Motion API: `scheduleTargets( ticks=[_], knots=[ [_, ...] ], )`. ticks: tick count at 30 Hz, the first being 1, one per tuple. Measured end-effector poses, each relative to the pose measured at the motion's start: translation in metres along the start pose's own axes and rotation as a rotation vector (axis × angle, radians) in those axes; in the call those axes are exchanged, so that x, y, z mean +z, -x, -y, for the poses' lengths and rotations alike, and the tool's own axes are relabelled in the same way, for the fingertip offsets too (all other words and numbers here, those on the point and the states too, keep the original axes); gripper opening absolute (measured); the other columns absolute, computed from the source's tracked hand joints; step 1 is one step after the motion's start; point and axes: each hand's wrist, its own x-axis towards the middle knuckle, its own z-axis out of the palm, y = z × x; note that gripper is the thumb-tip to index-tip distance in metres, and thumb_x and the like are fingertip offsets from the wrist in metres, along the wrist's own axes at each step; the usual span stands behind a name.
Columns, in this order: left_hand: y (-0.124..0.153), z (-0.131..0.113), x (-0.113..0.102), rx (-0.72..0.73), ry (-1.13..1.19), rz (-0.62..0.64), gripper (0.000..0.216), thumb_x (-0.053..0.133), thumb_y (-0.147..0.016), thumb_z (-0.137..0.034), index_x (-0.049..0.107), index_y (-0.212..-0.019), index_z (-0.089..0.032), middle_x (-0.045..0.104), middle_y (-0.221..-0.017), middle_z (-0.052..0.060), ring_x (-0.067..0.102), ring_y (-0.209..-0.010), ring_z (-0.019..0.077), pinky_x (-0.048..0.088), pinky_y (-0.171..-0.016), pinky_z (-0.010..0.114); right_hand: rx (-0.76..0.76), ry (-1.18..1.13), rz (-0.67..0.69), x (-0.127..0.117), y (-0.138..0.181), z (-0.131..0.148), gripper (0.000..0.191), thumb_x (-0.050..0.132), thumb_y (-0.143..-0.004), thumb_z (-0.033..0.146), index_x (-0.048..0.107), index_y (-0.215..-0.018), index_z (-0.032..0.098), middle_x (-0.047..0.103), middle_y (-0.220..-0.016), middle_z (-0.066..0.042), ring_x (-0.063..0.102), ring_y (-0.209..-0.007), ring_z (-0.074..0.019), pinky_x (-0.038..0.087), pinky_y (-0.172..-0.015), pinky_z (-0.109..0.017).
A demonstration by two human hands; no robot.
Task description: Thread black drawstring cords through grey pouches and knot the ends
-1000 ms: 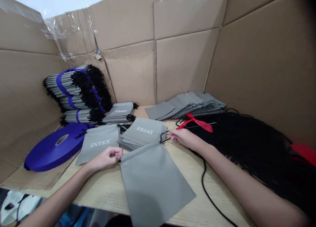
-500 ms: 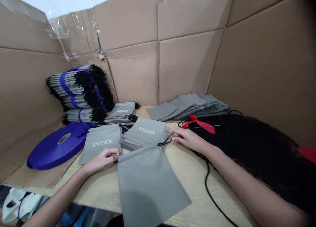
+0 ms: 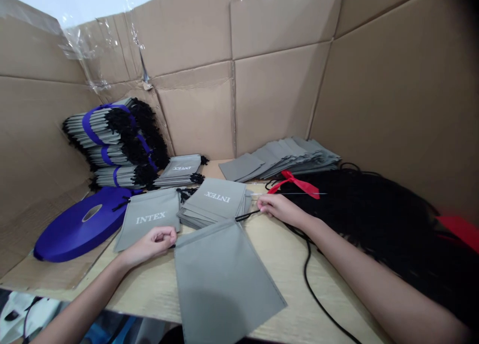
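A grey drawstring bag (image 3: 224, 279) lies with its plain side up, its lower end past the table's front edge. My left hand (image 3: 159, 240) is closed at the bag's upper left corner, on a short end of black cord (image 3: 172, 246). Beyond the upper right corner, my right hand (image 3: 279, 207) pinches the black cord (image 3: 247, 215) that comes taut out of the bag's top hem. A thin metal rod (image 3: 299, 193), like a long needle, sticks out on both sides of my right hand; how it is held is hidden.
Printed grey bags (image 3: 149, 216) and a bag stack (image 3: 217, 194) lie behind. A purple ribbon roll (image 3: 71, 234) and tied bag bundles (image 3: 101, 129) stand left. Loose grey bags (image 3: 277, 159) and a black cord heap (image 3: 355, 219) with red ties (image 3: 295, 184) are right. Cardboard walls (image 3: 194, 109) surround the table.
The black cord between the bag's right corner and my right hand has straightened and lengthened a little. The whole view has shifted slightly; my left hand stays at the left corner.
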Motion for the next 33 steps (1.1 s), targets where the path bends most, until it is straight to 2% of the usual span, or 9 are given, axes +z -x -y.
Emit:
scheduleTargets(
  ticks=[3,7,10,13,18,23,28,33],
  knots=[
    [0.0,0.006,-0.001,-0.008,0.002,-0.012,0.04,0.045,-0.081,-0.053,0.039,-0.067,-0.017,0.024,-0.052,-0.008,0.019,-0.045,0.0054,0.011,-0.043,0.021,0.044,-0.037,0.003,0.001,0.001,-0.007,0.01,0.046,-0.078,0.021,0.055,-0.075,0.019,0.048,-0.056,0.004,0.046,-0.052,-0.0124,0.033,-0.051,-0.022],
    [0.0,0.008,0.0,-0.018,0.045,-0.003,0.038,0.047,-0.081,-0.052,0.038,-0.069,-0.017,0.024,-0.052,-0.009,0.019,-0.044,0.0049,0.011,-0.042,0.02,0.052,-0.077,0.036,-0.003,0.001,-0.004,0.017,0.045,-0.082,0.028,0.057,-0.09,0.019,0.058,-0.075,0.0,0.049,-0.054,-0.0116,0.037,-0.053,-0.023],
    [-0.001,0.005,0.001,-0.036,0.079,0.0,0.039,0.048,-0.08,-0.053,0.038,-0.068,-0.017,0.023,-0.05,-0.009,0.018,-0.042,0.0043,0.01,-0.041,0.02,0.024,-0.052,0.056,-0.008,0.003,0.002,0.021,0.05,-0.08,0.028,0.058,-0.099,0.022,0.06,-0.089,-0.002,0.053,-0.067,-0.0141,0.04,-0.063,-0.026],
    [-0.001,0.001,0.002,-0.05,0.109,0.01,0.039,0.049,-0.08,-0.053,0.039,-0.068,-0.017,0.022,-0.049,-0.01,0.016,-0.041,0.0037,0.009,-0.04,0.019,-0.025,0.033,0.053,-0.005,0.003,0.005,0.021,0.06,-0.073,0.026,0.06,-0.094,0.023,0.059,-0.096,-0.003,0.053,-0.085,-0.0188,0.039,-0.075,-0.029],
    [-0.001,0.005,0.001,-0.028,0.124,0.018,0.036,0.051,-0.08,-0.049,0.04,-0.068,-0.017,0.023,-0.049,-0.01,0.018,-0.039,0.0032,0.009,-0.039,0.018,-0.024,0.057,0.017,0.003,0.001,0.004,0.005,0.056,-0.075,0.021,0.058,-0.079,0.021,0.059,-0.087,-0.002,0.053,-0.08,-0.0178,0.038,-0.073,-0.028],
    [0.0,0.014,-0.003,-0.022,0.19,0.033,0.032,0.047,-0.084,-0.046,0.04,-0.07,-0.018,0.024,-0.043,-0.011,0.014,-0.033,0.0028,0.007,-0.035,0.018,0.001,0.012,0.006,-0.012,0.006,0.012,0.01,0.051,-0.075,0.015,0.06,-0.078,0.018,0.058,-0.067,0.0,0.052,-0.065,-0.0151,0.038,-0.061,-0.025],
    [0.002,0.016,-0.003,-0.023,0.212,0.028,0.03,0.048,-0.085,-0.043,0.04,-0.07,-0.018,0.028,-0.038,-0.011,0.018,-0.03,0.0023,0.008,-0.034,0.016,0.007,-0.01,-0.049,-0.019,0.009,0.021,0.019,0.05,-0.078,0.021,0.068,-0.085,0.018,0.062,-0.079,-0.004,0.054,-0.076,-0.0176,0.04,-0.069,-0.028],
    [0.005,0.011,0.003,-0.125,0.086,0.023,0.034,0.044,-0.083,-0.05,0.039,-0.072,-0.019,0.037,-0.036,-0.009,0.029,-0.028,0.0052,0.015,-0.033,0.016,0.008,-0.149,-0.059,-0.015,0.009,0.016,0.027,0.051,-0.081,0.031,0.069,-0.097,0.018,0.065,-0.087,-0.006,0.057,-0.08,-0.0191,0.042,-0.073,-0.03]
  ],
)
